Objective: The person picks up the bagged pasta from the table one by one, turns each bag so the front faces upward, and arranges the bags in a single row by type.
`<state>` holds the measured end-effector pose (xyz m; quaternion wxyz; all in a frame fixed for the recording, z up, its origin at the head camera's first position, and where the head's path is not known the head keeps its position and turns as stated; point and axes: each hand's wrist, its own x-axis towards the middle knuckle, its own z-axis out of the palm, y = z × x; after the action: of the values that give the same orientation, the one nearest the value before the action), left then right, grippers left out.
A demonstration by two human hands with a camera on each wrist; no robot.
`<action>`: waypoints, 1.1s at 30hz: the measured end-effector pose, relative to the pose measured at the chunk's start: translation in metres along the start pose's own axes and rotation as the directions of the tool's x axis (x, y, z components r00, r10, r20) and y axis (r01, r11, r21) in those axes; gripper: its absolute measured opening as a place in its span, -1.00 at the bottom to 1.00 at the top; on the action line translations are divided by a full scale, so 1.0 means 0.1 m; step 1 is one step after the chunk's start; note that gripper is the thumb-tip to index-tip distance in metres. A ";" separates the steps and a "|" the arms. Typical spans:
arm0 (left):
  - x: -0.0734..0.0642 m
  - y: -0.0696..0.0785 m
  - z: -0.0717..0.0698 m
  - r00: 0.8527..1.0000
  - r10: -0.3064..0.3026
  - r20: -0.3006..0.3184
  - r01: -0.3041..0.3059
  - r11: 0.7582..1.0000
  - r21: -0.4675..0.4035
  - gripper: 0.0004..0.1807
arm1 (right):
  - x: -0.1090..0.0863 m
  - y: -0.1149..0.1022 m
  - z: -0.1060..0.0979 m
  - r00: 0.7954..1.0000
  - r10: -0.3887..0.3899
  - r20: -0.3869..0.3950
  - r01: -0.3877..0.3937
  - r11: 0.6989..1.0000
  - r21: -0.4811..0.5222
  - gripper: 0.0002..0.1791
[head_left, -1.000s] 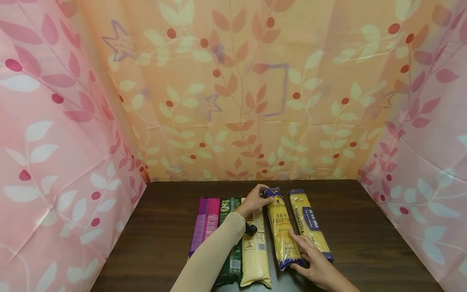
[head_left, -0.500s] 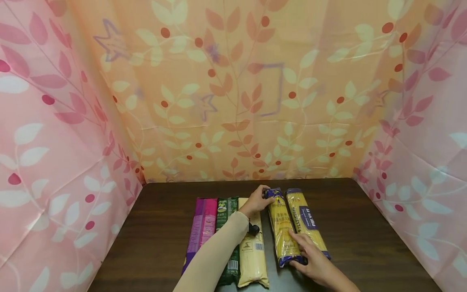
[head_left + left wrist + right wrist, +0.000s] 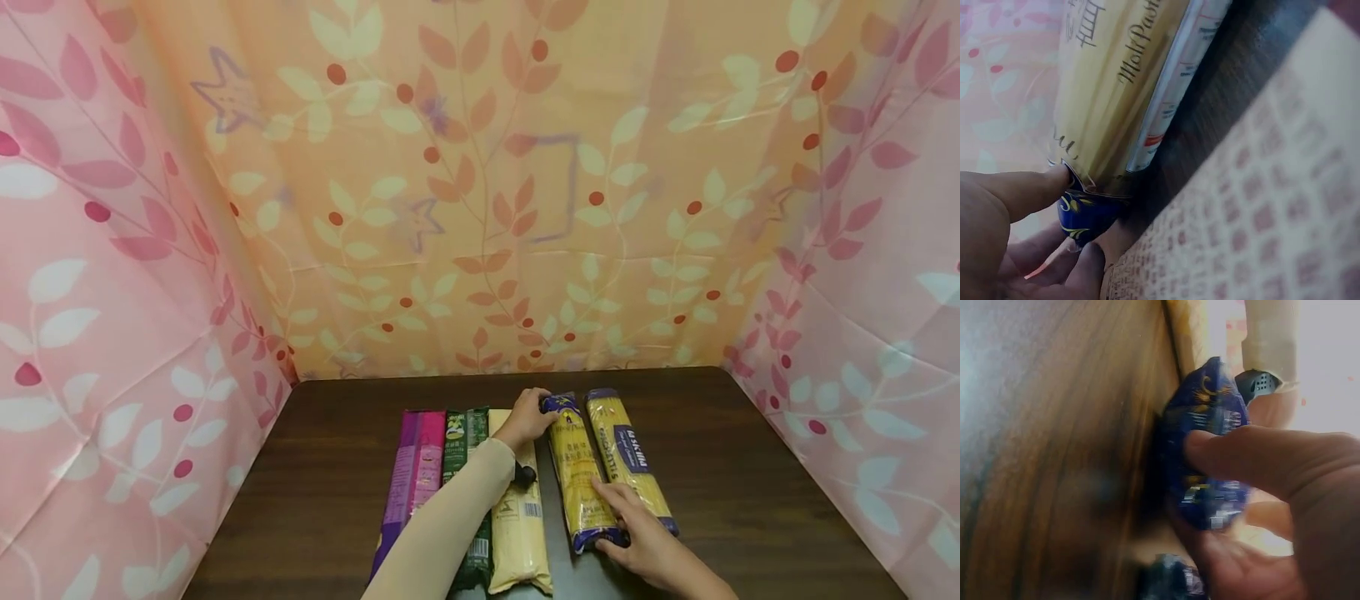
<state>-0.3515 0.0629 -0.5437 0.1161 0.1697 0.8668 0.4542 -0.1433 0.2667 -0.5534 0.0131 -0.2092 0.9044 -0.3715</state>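
Note:
A yellow spaghetti pack (image 3: 576, 458) with dark blue ends lies slightly slanted on the dark wooden table (image 3: 750, 500). My left hand (image 3: 527, 419) pinches its far blue end; in the left wrist view the thumb (image 3: 1029, 194) is on one side and the fingers are on the other. At the near end, my right hand (image 3: 639, 533) grips the pack, and in the right wrist view the thumb (image 3: 1241, 453) presses on the blue end (image 3: 1210, 406). Close to the right lies a second spaghetti pack (image 3: 633, 454) with a dark blue label.
Left of the held pack, a cream pack (image 3: 519, 542), a dark green pack (image 3: 455, 450) and a pink-purple pack (image 3: 416, 467) lie side by side, partly hidden by my left sleeve (image 3: 450, 525). Patterned cloth (image 3: 480, 208) encloses the table's back and sides.
Both hands keep hold of the yellow spaghetti pack, which stays in nearly the same place. The head view has shifted slightly.

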 end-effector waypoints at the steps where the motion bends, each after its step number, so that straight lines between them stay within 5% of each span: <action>1: 0.00 0.00 0.00 1.000 0.003 -0.003 -0.003 1.000 0.014 -0.45 | 0.01 -0.01 -0.01 1.000 0.003 0.004 -0.003 1.000 -0.017 0.01; 9: 0.02 0.00 0.01 1.000 -0.003 0.000 0.003 0.998 0.064 -0.42 | 0.05 -0.04 -0.04 0.995 0.064 0.079 -0.058 0.995 -0.075 0.02; 25: -0.05 -0.07 -0.04 0.999 0.027 0.025 -0.027 1.000 -0.003 -0.36 | 0.03 -0.13 -0.02 0.986 0.131 0.104 -0.122 0.989 -0.087 0.01; 33: -0.13 -0.05 -0.17 0.998 0.032 0.052 -0.033 0.999 0.018 -0.32 | -0.01 -0.24 -0.05 0.996 0.053 0.077 -0.037 0.981 -0.192 -0.17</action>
<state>-0.3462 0.0422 -0.5382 0.1296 0.1964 0.8650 0.4431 -0.1343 0.2556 -0.5339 0.0386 -0.2041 0.9390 -0.2741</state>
